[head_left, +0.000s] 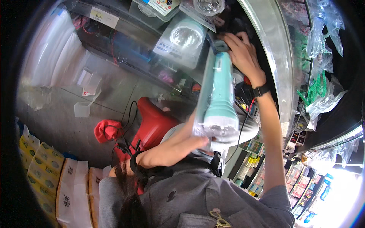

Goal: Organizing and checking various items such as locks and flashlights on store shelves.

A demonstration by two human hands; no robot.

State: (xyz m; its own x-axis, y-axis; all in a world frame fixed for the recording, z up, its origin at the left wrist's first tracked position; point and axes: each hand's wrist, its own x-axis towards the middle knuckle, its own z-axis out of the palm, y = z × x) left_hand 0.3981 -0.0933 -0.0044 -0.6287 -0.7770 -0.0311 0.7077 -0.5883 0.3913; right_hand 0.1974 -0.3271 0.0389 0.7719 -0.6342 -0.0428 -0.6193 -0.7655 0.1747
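A pale teal flashlight in a clear plastic blister pack stands tilted in front of me, its wide lens end downward. My left hand grips the pack's lower end, thumb on the near side and the other fingers hidden behind. Beyond the pack's upper end, my right hand reaches into the dark display. Its fingers are apart and loosely bent over a greyish item whose kind I cannot make out. Another packaged flashlight, with a large round lens, lies on the shelf to the left of that hand.
A shelf edge with a price tag runs along the upper left. A curved metal rim borders the display at the right. On the floor are a red plastic stool and a red cloth-like bundle. Yellow packages are stacked lower left.
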